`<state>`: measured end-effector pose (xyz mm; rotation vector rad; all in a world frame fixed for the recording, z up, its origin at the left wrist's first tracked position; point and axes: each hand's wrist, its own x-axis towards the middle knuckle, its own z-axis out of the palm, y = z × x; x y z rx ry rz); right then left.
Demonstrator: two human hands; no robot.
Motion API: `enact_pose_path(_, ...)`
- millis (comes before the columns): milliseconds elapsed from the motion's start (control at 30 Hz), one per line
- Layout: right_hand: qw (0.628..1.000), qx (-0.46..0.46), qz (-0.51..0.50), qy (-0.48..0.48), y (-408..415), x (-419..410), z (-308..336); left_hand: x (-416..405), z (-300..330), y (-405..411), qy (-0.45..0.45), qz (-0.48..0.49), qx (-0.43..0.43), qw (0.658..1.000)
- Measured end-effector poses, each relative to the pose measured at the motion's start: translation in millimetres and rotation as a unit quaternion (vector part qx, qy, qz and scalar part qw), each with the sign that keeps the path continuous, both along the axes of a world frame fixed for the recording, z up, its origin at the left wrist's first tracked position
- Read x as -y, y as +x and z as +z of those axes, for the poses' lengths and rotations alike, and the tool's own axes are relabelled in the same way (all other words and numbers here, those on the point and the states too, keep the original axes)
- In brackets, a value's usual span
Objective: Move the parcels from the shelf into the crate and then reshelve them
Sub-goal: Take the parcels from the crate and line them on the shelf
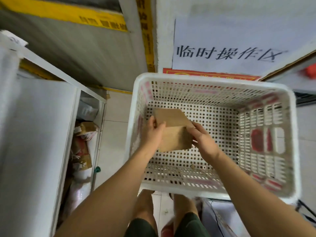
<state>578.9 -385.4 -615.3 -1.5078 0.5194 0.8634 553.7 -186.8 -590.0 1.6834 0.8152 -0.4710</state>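
Note:
A brown cardboard parcel [174,130] hangs inside the white perforated crate [289,134], above its floor. My left hand [153,132] grips the parcel's left side with the thumb over the top face. My right hand [203,138] grips its right edge. The crate holds nothing else that I can see. At the left stands the white shelf [51,125], with several parcels [83,134] lying on its lower levels.
A white sign with black characters [227,53] hangs on the wall behind the crate. Yellow tape [147,31] runs down the wall post. Tiled floor [114,125] shows between shelf and crate. My legs [171,216] stand just before the crate's near rim.

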Motion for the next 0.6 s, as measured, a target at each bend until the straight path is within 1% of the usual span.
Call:
enact_pose_path(67,0.999,0.032,-0.015,0.016,2,2,37,-9,31,0,-0.045,0.054,0.03,0.997)
enact_pose_path(133,0.997,0.069,-0.01,0.029,3,4,74,-17,63,0,-0.095,0.109,0.038,0.989)
enact_pose_path(167,0.995,0.092,0.007,0.039,5,4,93,-21,79,-1,-0.121,0.133,0.039,0.983)
enact_pose_path(233,0.984,0.147,0.085,0.046,10,5,130,-28,112,-4,-0.146,0.154,0.056,0.976)
enact_pose_path(300,0.963,0.2,0.178,0.025,16,2,167,-35,147,-11,-0.148,0.159,0.07,0.974)
enact_pose_path(367,0.942,0.244,0.229,0.001,21,-8,205,-44,178,-22,-0.144,0.171,0.081,0.971)
enact_pose_path(433,0.921,0.298,0.25,-0.025,25,-20,235,-53,205,-35,-0.135,0.189,0.094,0.968)
enact_pose_path(500,0.903,0.336,0.265,-0.03,25,-31,258,-62,229,-49,-0.116,0.217,0.111,0.963)
enact_pose_path(600,0.891,0.364,0.271,0.0,17,-51,289,-77,256,-71,-0.097,0.265,0.145,0.948)
